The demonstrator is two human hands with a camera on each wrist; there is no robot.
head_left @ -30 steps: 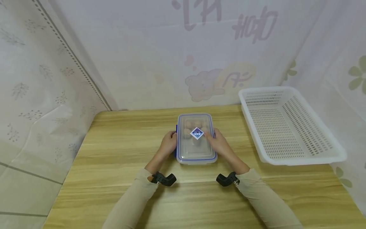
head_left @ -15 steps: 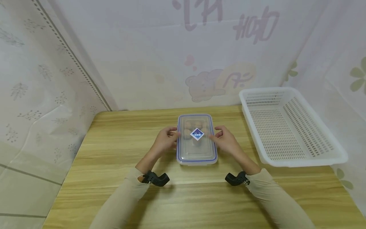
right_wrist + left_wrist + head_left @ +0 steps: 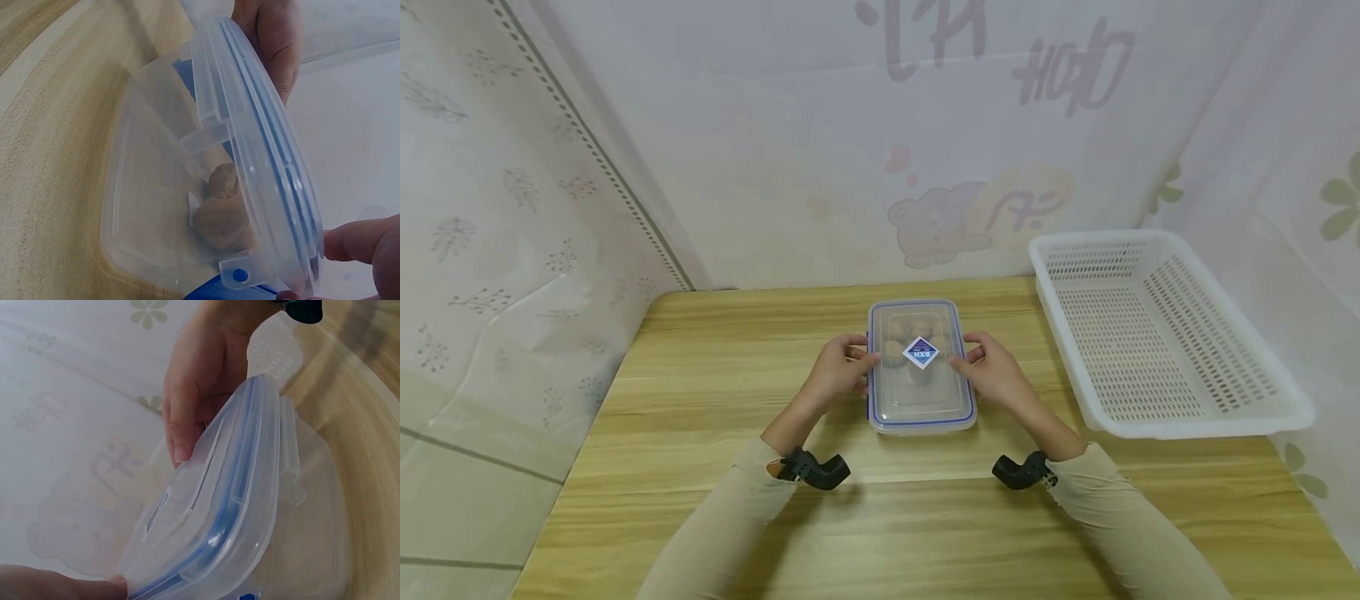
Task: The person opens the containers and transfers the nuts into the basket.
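A clear plastic food container (image 3: 910, 430) with a blue-edged lid (image 3: 895, 400) and a diamond-shaped label (image 3: 921, 352) lies on the table between both hands. Through its wall in the right wrist view show brown, rounded, walnut-like things (image 3: 222, 212). My left hand (image 3: 838, 367) pinches the lid's left edge, thumb on top, the other fingers along the side. At the opposite edge my right hand (image 3: 996, 367) does likewise; its thumb (image 3: 350, 242) presses the rim, with a fingertip beneath. Clear side flaps (image 3: 289, 450) hang loose from the lid.
A white perforated plastic basket (image 3: 1165, 432) stands at the right of the wood-grain table (image 3: 715, 375). Printed curtains (image 3: 790, 125) rise behind the table and on both sides. Each wrist carries a black camera mount (image 3: 823, 473).
Both hands have drawn outward from the container's sides, then their thumbs settled on the lid's edges. The container's lid has shifted slightly right and turned a little; blue shows again along its left side.
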